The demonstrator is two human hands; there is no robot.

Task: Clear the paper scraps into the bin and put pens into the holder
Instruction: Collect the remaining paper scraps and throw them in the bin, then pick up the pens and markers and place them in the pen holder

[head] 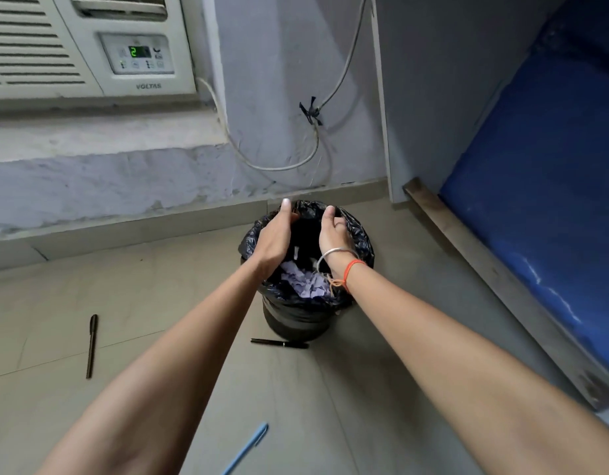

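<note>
A round bin [297, 320] lined with a black bag stands on the floor near the wall. Pale paper scraps [304, 281] lie inside it. Both my hands hover over the bin's mouth, palms facing each other. My left hand [275, 234] has straight fingers and holds nothing. My right hand [333, 229] has loosely curled fingers and nothing visible in it. A black pen [91, 346] lies on the floor at the left. Another black pen [279, 343] lies against the bin's base. A blue pen [246, 449] lies near the bottom edge. No pen holder is in view.
A window air conditioner [90, 46] is set in the wall at upper left, with cables [279, 166] hanging down the wall behind the bin. A blue mattress [543, 200] on a wooden frame [484, 269] runs along the right side.
</note>
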